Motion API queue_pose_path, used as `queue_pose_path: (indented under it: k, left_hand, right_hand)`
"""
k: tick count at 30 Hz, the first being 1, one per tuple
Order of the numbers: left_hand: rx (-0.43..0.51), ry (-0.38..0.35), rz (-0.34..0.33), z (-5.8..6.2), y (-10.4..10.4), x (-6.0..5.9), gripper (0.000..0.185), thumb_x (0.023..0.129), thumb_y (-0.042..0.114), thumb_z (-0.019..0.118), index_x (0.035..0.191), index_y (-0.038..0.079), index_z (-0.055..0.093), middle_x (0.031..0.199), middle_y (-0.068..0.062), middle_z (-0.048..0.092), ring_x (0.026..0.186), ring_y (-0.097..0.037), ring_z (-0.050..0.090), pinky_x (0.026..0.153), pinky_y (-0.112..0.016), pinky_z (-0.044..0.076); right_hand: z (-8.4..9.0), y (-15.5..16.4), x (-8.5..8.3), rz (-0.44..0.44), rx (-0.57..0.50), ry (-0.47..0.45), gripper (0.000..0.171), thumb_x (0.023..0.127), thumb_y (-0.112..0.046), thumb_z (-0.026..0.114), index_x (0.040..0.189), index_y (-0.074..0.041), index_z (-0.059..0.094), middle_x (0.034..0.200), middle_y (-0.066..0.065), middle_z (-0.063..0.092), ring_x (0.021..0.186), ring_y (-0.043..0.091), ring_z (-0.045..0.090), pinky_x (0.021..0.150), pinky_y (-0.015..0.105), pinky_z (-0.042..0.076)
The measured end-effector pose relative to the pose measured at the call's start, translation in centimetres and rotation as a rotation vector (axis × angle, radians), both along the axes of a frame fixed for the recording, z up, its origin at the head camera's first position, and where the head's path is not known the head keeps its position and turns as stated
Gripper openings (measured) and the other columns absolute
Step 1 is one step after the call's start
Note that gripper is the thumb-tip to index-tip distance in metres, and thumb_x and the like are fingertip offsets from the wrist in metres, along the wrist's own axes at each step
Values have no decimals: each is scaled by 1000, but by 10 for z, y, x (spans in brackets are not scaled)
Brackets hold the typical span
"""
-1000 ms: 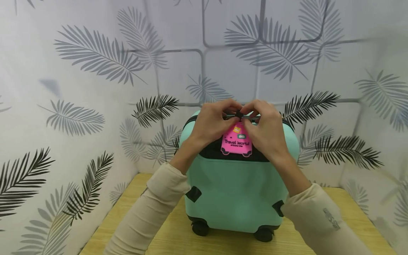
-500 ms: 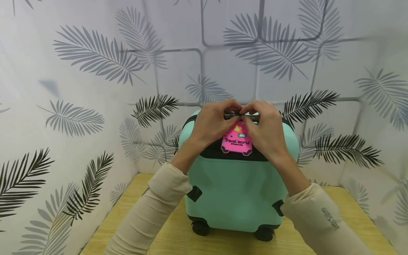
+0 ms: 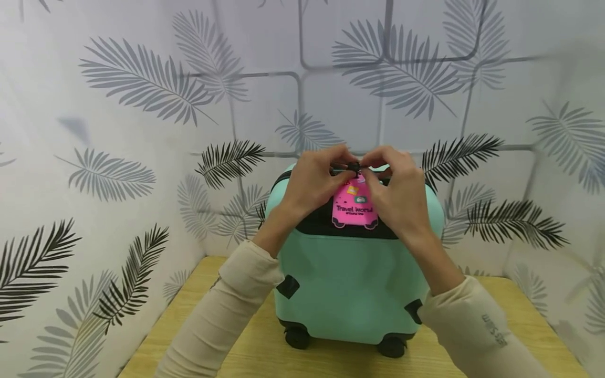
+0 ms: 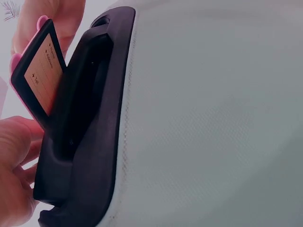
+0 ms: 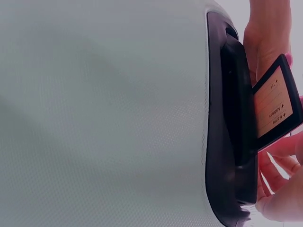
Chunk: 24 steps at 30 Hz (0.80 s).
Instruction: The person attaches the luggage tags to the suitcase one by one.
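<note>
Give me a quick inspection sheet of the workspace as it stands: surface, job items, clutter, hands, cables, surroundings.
Surface: wooden table, bare wood showing on both sides of the case.
Job's things: mint suitcase upright on its black wheels; pink luggage tag hanging at the black top handle, its address card facing the case.
Clutter: nothing seen.
Hands: left hand and right hand meet at the tag's black strap above the handle, fingers curled, pinching it.
Cables: nothing seen.
Surroundings: walls papered with a grey and black leaf print on three sides.
</note>
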<state>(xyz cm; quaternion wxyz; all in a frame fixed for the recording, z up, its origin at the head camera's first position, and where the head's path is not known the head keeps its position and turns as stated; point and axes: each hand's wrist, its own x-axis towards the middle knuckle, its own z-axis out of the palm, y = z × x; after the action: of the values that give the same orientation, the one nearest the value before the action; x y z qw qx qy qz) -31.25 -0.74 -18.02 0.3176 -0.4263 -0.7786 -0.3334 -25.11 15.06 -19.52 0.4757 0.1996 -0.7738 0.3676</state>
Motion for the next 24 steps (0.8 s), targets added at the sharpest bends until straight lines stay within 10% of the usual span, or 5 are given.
queue_pose_path:
  k: [24]
  left_hand:
    - [-130, 25, 220, 7, 5, 9, 15, 87, 26, 71, 103, 24, 71, 100, 6, 74, 92, -11, 69, 61, -30, 49]
  right_hand:
    - [-1, 4, -4, -30, 50, -76, 11, 87, -5, 70, 98, -3, 70, 91, 12, 69, 93, 28, 56, 78, 40, 42]
